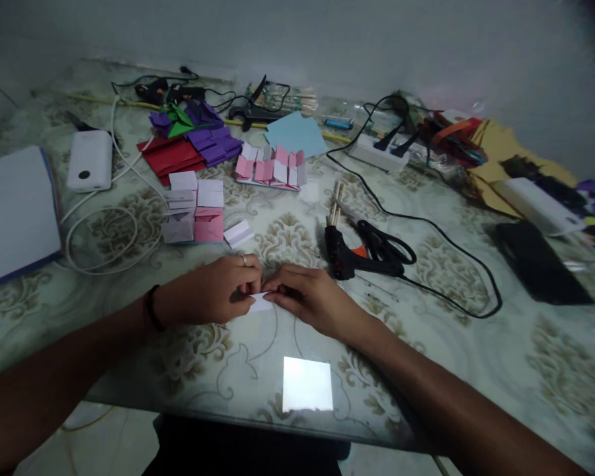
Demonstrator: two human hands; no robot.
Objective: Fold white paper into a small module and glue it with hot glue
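Observation:
A small white piece of paper (261, 303) lies low over the table between my two hands. My left hand (223, 284), with a ring on one finger, pinches its left end. From the other side my right hand (307, 296) grips it with thumb and fingertips pressed together. The fingers cover much of the paper, so its folds are partly hidden. Just beyond my left hand sits a folded white paper piece (238, 233). Behind it are folded white and pink paper pieces (209, 226), set in rows, with another pink and white group (272, 166) farther back.
A black glue gun (344, 254) and black-handled scissors (387, 243) lie right of my hands, the gun's cord looping rightward. Red paper (171, 157), purple folded paper (215, 147) and a white power bank (90, 160) are back left. A black phone (540, 263) lies at right.

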